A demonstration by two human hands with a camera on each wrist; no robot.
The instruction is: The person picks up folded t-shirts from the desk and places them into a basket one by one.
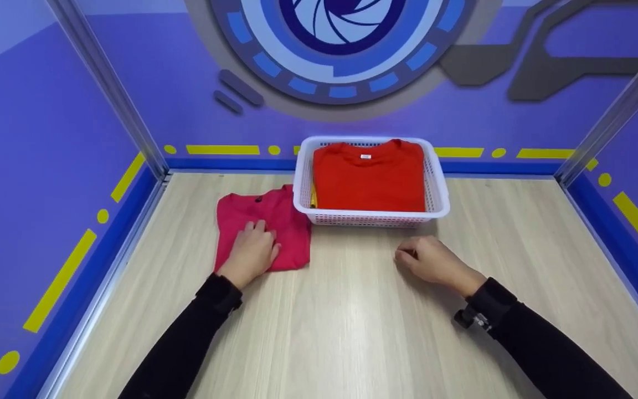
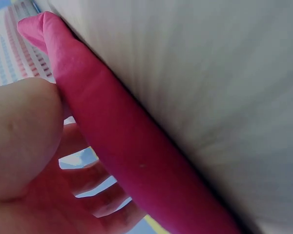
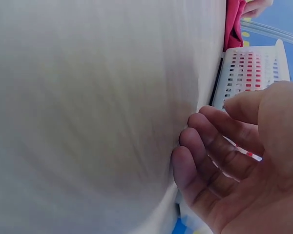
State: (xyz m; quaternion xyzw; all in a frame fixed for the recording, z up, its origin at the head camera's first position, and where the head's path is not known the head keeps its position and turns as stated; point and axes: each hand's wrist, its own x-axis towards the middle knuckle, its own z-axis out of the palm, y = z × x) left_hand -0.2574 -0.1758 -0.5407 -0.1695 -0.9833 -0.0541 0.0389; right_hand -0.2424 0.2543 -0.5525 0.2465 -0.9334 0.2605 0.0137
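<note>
pink folded cloth shirt (image 1: 274, 227) lies left of the middle, just beside the white plastic basket (image 1: 441, 191). your left hand (image 1: 252, 252) rests flat on it, fingers straight. your right hand (image 1: 432, 260) sits loosely curled on the wooden table (image 1: 352, 321), holding nothing. grab one layer only and the fold may fall open.

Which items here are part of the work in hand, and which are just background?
In hand: left hand resting on the folded pink shirt; white basket holding a folded red shirt; right hand on the table.

Background: purple wall, yellow markings.
</note>
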